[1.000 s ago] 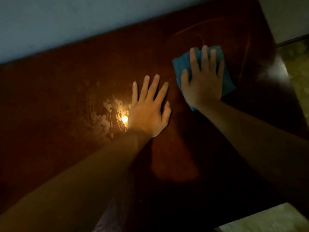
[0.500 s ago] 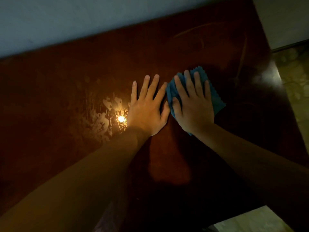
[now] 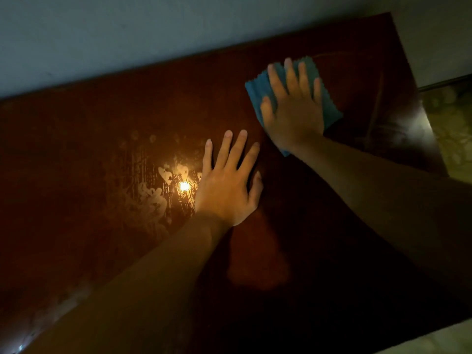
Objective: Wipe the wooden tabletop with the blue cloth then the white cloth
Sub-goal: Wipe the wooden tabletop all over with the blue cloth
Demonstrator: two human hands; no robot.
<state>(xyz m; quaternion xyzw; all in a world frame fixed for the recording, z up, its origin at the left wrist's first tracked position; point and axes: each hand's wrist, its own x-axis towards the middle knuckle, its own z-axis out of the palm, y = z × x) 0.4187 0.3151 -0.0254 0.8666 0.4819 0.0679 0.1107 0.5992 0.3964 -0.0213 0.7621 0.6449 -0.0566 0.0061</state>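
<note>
Blue cloth (image 3: 258, 90) lay flat at the bench's (image 3: 76, 149) far right, pressed under our right hand's (image 3: 293, 116) straight fingers; smeared wood lay leftward, beside our flat, empty left hand (image 3: 226, 190).

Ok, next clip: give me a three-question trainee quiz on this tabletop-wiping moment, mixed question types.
1. True or false: the right hand presses flat on the blue cloth.
2. Multiple choice: the left hand is (A) holding a white cloth, (B) resting flat on the bare wooden tabletop, (C) lifted off the table.
3. Fill in: the smeary marks around the bright glare lie to the ____ of the left hand, as the camera sees it.

Key: 1 true; 2 B; 3 left.
</note>
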